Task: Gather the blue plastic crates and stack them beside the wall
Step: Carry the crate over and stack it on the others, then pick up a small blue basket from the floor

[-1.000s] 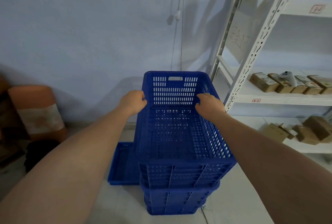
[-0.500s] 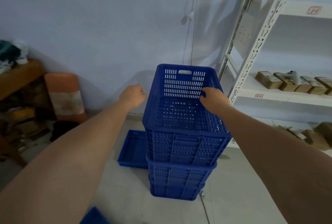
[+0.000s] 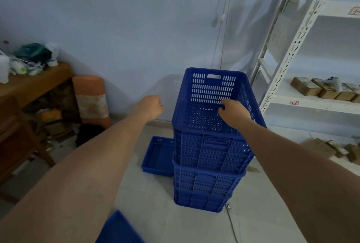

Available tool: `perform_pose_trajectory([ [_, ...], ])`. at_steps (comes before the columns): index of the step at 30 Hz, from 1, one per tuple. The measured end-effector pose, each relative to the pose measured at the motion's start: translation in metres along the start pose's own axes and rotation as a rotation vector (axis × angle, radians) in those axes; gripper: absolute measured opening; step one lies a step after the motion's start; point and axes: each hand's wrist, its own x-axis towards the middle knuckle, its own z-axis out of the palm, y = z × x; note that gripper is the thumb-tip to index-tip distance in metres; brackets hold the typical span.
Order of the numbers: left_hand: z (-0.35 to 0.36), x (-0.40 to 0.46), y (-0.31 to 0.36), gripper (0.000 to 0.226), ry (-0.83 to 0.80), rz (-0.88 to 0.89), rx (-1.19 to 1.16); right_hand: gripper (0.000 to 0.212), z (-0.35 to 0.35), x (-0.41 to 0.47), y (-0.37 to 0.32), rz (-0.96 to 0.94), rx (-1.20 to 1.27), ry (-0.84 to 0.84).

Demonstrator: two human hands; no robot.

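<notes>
Crates of blue perforated plastic stand in a stack (image 3: 209, 145) on the pale floor, close to the blue wall (image 3: 116, 28) and just beside a white metal shelf unit (image 3: 288, 51). The top crate (image 3: 212, 94) sits seated on the ones below. A shallow blue tray (image 3: 158, 156) lies on the floor touching the stack's left side, and a corner of another blue crate (image 3: 118, 229) shows at the bottom edge.

The right hand (image 3: 232, 111) curls loosely over the top crate's right rim; whether it truly grips is hard to tell. The left hand (image 3: 151, 105) hangs in the air left of the crate, half curled, holding nothing.

Risk, as a judgement: a one-sided pull from the right hand could tip or skew the top crate, and the tall stack might lean toward the shelf unit.

A second ago both hands grasped the top crate's rims; since then the left has let go and drawn away.
</notes>
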Motion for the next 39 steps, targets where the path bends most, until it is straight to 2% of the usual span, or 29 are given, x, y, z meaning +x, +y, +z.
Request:
perform_pose_trajectory([
  [9, 0.008, -0.022, -0.108, 0.023, -0.089, -0.023, 0.022, 0.032, 0.060, -0.019, -0.085, -0.048, -0.065, 0.059],
  [12, 0.008, -0.029, -0.151, 0.024, -0.080, -0.053, 0.020, 0.024, 0.087, -0.022, -0.122, -0.075, -0.108, 0.072],
  [21, 0.052, -0.053, -0.283, 0.041, -0.133, -0.232, 0.105, 0.032, 0.208, -0.027, -0.216, -0.136, -0.018, -0.210],
  [28, 0.138, -0.065, -0.374, 0.041, -0.143, -0.436, 0.061, 0.039, 0.335, -0.011, -0.233, -0.149, 0.011, -0.365],
  [39, 0.340, -0.110, -0.491, 0.042, -0.264, -0.643, 0.104, 0.038, 0.585, -0.018, -0.187, -0.163, -0.027, -0.548],
])
